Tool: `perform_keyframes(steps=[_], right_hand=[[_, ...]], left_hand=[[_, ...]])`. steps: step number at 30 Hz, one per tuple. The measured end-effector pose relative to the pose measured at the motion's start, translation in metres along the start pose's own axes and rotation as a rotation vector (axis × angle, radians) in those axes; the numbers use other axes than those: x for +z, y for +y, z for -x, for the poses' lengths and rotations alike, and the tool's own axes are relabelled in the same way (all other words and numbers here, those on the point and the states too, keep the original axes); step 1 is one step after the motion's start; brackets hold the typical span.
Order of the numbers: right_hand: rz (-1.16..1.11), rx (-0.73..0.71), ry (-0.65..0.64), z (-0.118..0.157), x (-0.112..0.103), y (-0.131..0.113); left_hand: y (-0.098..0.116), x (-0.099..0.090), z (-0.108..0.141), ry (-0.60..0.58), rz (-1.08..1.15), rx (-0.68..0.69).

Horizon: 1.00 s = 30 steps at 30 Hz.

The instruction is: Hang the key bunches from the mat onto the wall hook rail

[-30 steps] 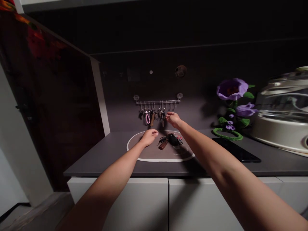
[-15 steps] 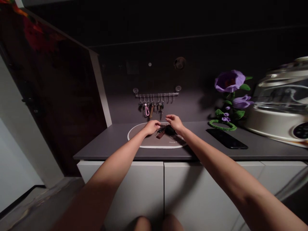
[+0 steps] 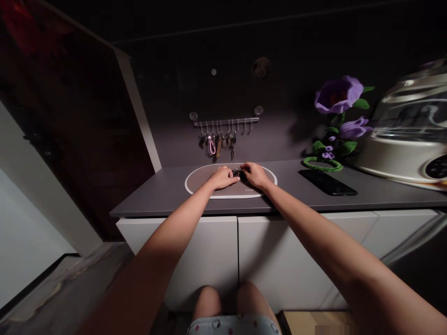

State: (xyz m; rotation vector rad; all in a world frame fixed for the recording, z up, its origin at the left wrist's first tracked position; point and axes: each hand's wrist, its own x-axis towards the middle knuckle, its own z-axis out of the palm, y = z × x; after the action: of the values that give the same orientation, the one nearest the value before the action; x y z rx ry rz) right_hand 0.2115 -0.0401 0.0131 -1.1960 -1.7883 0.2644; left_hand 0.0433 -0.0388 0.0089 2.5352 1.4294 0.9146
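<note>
My left hand [image 3: 223, 177] is over the middle of an oval brown mat [image 3: 197, 182] with a white rim, its fingers closed on a small bunch of keys [image 3: 237, 172]. From the other side my right hand [image 3: 254, 175] pinches the same bunch. The keys look dark and metallic, and the fingers cover most of them. Behind the hands, several key sets [image 3: 218, 145] hang from a clear hook rail [image 3: 226, 122] on the wall, among them a pink carabiner [image 3: 211, 145]. A few hooks at the rail's right end carry nothing.
On the right of the grey counter [image 3: 146, 190] lie a black phone [image 3: 327, 182] and purple craft flowers [image 3: 338, 95] with a green ring base. A cream appliance [image 3: 408, 158] with a clear upper part stands at the far right. White cabinet doors [image 3: 202, 256] are below.
My hands have drawn together around the keys, the right one coming down from above the mat. The brown tag and black piece seen on the mat are now hidden. My view has tilted downward.
</note>
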Motion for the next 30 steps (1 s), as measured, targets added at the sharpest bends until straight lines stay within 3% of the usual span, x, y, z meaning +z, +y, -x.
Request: perform_keyframes(steps=[6,11,17,23,30], right_hand=[[0.25,-0.038,-0.095,0.001,-0.002,-0.003],[0.295,-0.047,-0.087,0.002,-0.002,-0.003],[0.311,-0.084,-0.071,0.002,-0.002,-0.007],[0.321,-0.128,-0.052,0.0,0.0,-0.008],[0.309,-0.177,-0.007,-0.004,0.004,-0.003]], left_hand=[[0.001,-0.001,0.0,-0.017,0.01,0.013],[0.0,-0.006,0.001,0.006,0.2,-0.021],[-0.003,-0.008,-0.001,0.046,0.67,-0.198],[-0.002,-0.007,-0.007,0.158,1.177,-0.446],[-0.001,-0.019,-0.006,0.034,1.522,-0.488]])
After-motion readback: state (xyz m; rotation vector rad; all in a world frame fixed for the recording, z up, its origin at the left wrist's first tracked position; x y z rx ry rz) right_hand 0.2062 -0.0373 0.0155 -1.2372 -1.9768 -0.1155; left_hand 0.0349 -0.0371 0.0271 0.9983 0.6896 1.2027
